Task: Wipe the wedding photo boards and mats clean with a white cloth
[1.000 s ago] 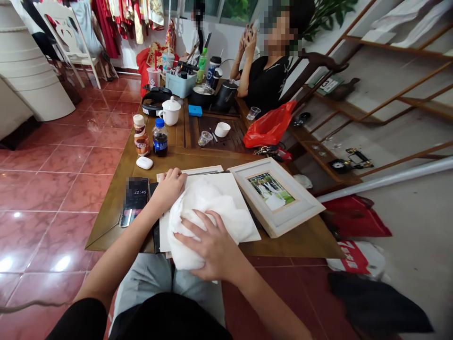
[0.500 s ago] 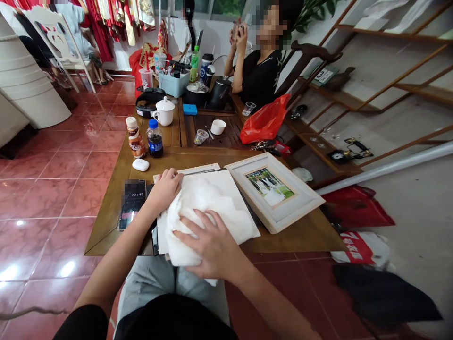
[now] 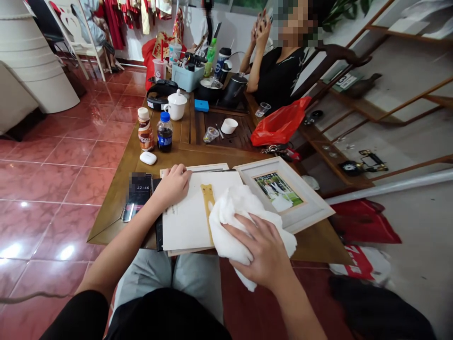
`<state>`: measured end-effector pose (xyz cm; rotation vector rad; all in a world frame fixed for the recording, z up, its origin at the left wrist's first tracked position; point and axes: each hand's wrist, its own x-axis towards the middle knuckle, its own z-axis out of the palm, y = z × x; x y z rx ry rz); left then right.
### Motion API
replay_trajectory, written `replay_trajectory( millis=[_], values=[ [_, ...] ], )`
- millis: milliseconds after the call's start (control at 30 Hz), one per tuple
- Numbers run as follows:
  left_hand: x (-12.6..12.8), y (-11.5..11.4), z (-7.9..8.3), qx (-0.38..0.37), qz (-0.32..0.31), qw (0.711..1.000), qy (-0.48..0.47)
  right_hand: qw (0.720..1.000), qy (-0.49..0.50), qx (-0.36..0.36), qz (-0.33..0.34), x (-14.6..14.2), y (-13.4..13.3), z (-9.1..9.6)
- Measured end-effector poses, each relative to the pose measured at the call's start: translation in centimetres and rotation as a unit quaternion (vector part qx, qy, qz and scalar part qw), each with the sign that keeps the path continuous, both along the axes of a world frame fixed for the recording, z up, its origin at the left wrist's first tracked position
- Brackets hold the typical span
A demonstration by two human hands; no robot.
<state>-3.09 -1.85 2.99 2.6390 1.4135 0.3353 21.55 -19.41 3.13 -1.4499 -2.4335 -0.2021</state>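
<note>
A white cloth (image 3: 244, 226) is bunched under my right hand (image 3: 264, 250), whose fingers curl around it. The cloth rests over the right part of a flat white board (image 3: 186, 222) with a yellow-brown strip (image 3: 206, 200) down it. Part of the strip is hidden by the cloth. At the board's upper left, my left hand (image 3: 176, 184) grips the edge with bent fingers. Beneath the board lie a dark flat item and another pale-edged piece (image 3: 219, 166). To the right, a white picture frame (image 3: 316, 208) with a photo (image 3: 278, 189) lies tilted beside the cloth.
A phone (image 3: 138, 196), a white earbud case (image 3: 147, 157) and two bottles (image 3: 164, 132) stand on the table's left. Farther back are a lidded cup (image 3: 177, 105), a red plastic bag (image 3: 279, 125) and a blue basket (image 3: 187, 78). A person (image 3: 279, 71) sits across.
My right hand has slid the cloth to the right, off the board's left and middle, uncovering the yellow-brown strip. My left hand stays at the board's upper left. The view has shifted slightly.
</note>
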Motion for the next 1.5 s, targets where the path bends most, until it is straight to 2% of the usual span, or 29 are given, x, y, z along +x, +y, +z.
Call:
replay_trajectory(
  millis=[133, 367, 467, 567, 667, 767, 967, 1200, 1367, 1500],
  values=[
    [0.0, 0.0, 0.0, 0.007, -0.005, 1.000, 0.006, 0.998, 0.005, -0.030, -0.056, 0.5, 2.7, -0.7],
    [-0.1, 0.0, 0.1, 0.007, -0.008, 1.000, -0.002, 0.992, 0.057, -0.043, -0.101, 0.4, 10.5, -0.7],
    [-0.1, 0.0, 0.0, 0.009, -0.010, 1.000, 0.000, 0.992, 0.063, -0.053, -0.096, 0.2, 12.7, -0.4],
    [0.0, -0.1, 0.0, 0.010, -0.003, 1.000, 0.007, 0.995, 0.057, -0.077, -0.042, 0.4, 13.5, -0.1],
    [0.1, -0.2, 0.1, 0.008, 0.005, 1.000, 0.006, 0.994, 0.050, -0.100, 0.013, 1.2, 12.9, 0.0],
    [0.2, -0.3, 0.1, 0.011, 0.010, 1.000, -0.003, 0.993, 0.037, -0.111, 0.031, 1.9, 11.5, -0.2],
    [0.3, -0.3, -0.2, 0.015, 0.015, 1.000, -0.006, 0.993, 0.011, -0.102, 0.061, 2.1, 7.3, -0.7],
    [0.3, -0.3, -0.2, 0.014, 0.013, 1.000, 0.002, 0.991, 0.006, -0.086, 0.100, 2.1, 2.7, -0.5],
    [0.3, -0.2, -0.4, 0.018, 0.006, 1.000, 0.005, 0.991, 0.010, -0.064, 0.118, 1.8, 2.1, -0.9],
    [0.2, -0.1, -0.4, 0.019, -0.001, 1.000, 0.008, 0.998, 0.019, -0.044, 0.044, 0.6, 3.2, -1.2]
  ],
)
